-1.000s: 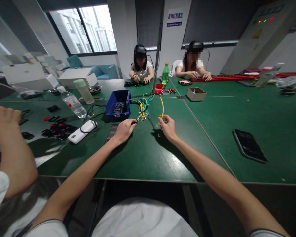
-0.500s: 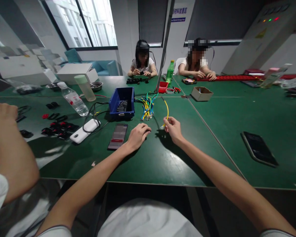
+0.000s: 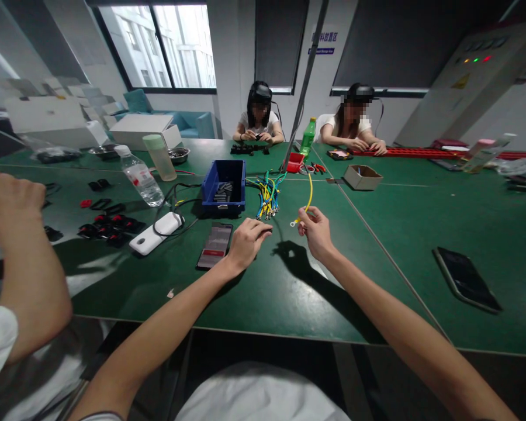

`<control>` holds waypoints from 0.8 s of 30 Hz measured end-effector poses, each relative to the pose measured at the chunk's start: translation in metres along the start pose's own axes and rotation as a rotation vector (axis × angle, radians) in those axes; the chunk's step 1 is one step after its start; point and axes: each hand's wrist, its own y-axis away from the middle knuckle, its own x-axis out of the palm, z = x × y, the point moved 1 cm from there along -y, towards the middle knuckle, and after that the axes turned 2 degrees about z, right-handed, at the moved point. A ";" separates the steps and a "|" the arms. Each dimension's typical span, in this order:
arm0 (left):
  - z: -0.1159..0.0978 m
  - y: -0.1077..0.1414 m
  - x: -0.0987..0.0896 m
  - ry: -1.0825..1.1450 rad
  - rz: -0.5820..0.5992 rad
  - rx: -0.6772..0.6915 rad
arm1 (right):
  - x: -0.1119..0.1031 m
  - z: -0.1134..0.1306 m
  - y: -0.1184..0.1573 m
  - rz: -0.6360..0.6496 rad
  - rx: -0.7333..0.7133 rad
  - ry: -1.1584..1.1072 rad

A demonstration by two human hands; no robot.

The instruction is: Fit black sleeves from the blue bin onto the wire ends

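Note:
A short yellow wire [image 3: 310,190] with a ring terminal at its lower end is pinched in my right hand [image 3: 316,231], raised over the green table [image 3: 263,304]. My left hand [image 3: 248,241] is closed, thumb against fingers, with something small and dark at its fingertips that I cannot make out. Just beyond it lies a bundle of yellow, green and blue wires [image 3: 268,196] with ring terminals. A blue bin [image 3: 223,187] with dark grey pieces stands left of the bundle. A phone [image 3: 214,245] lies beside my left hand.
A white power bank [image 3: 156,234] with a black cable, a water bottle [image 3: 142,178] and black-and-red parts [image 3: 114,227] are on the left. Another person's arm [image 3: 30,257] is at far left. A cardboard box [image 3: 363,178] and second phone [image 3: 467,279] are right. Two people sit opposite.
The view has shifted slightly. My right hand, still holding the yellow wire, has lifted and moved a little to the right, away from my left hand. My left hand stays closed.

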 end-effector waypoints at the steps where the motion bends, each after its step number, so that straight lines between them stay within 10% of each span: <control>1: 0.000 0.000 -0.001 -0.010 -0.002 0.010 | 0.000 0.001 -0.001 -0.003 -0.001 -0.012; 24: 0.021 -0.040 -0.030 -0.007 -0.063 0.020 | 0.030 0.033 -0.019 0.077 -0.035 -0.076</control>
